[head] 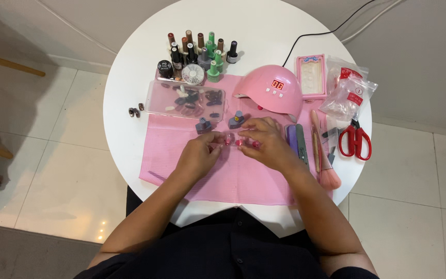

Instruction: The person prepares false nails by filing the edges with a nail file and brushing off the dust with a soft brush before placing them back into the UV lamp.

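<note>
Nail tips: you hold a short row of small pink and red false nail tips point(235, 141) between both hands, over the middle of the pink mat point(233, 178), just in front of the pink dome lamp point(273, 89).
Left hand: your left hand point(198, 155) is pinched narrow on the left end of the row, fingers curled in.
Right hand: your right hand point(265, 142) is closed on the right end; which fingers carry the grip I cannot tell.
Risk of dropping: the tips are tiny and held only by fingertips, so a slackened pinch would likely let one fall onto the mat, where pink on pink is hard to find.
Risk of knocking: two grey stands point(203, 125) sit between your knuckles and the lamp; a forward reach would likely tip them.
Clear box: a clear box of dark tips point(186, 99) lies left of the lamp, close to your left hand's path.
Polish bottles: a cluster of polish bottles point(200, 51) stands upright behind and left of the lamp; a sweep of your sleeve could topple them.
Tools: files and a pink brush point(328, 170) lie right of the lamp, just beside your right wrist.
Scissors: red scissors point(355, 140) rest further right, near the table edge point(114, 129).
Cable: the lamp's black cable point(331, 31) runs off behind it.
</note>
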